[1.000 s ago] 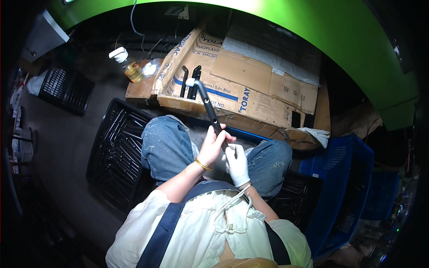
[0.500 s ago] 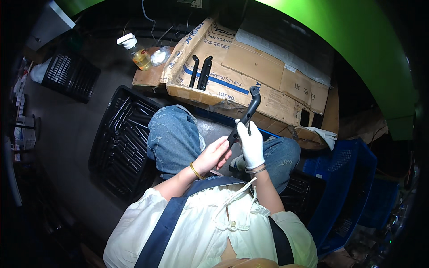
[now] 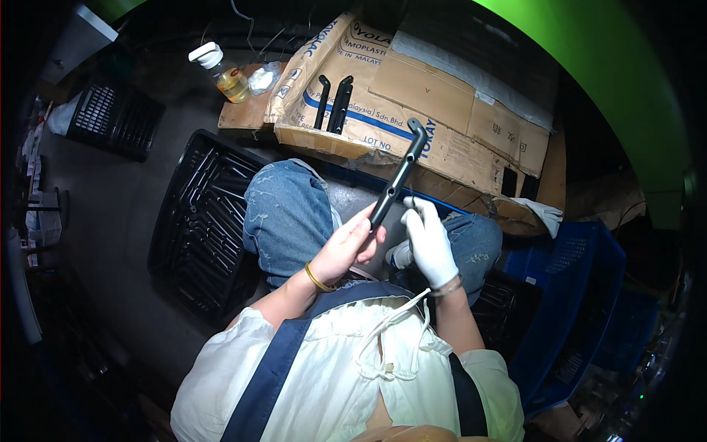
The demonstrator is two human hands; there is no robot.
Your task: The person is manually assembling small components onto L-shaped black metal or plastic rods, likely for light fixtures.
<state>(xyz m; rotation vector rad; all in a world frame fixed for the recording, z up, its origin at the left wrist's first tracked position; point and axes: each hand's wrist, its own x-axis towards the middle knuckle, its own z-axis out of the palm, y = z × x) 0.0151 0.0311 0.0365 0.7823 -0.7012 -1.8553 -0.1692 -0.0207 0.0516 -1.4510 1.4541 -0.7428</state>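
Note:
My left hand (image 3: 349,247) is bare and closed around the lower end of a black bent plastic handle (image 3: 398,177). The handle slants up and away to the right, its angled tip over the front of the cardboard, and several round holes show along it. My right hand (image 3: 431,247), in a white glove, is just right of the handle and apart from it. Its thumb and forefinger are slightly parted, and I make out nothing held between them. More black handles (image 3: 339,107) lie together on the cardboard-covered bench (image 3: 383,96) ahead.
A black crate (image 3: 166,247) full of similar dark parts stands left of my knee. Blue crates (image 3: 571,309) stand on the right. A bottle (image 3: 230,82) of yellowish liquid sits at the bench's left, and a white glove (image 3: 541,214) hangs over its right edge.
My right hand has come off the handle and moved slightly right and down. The left hand still holds the handle, which has turned so that more of its holes show.

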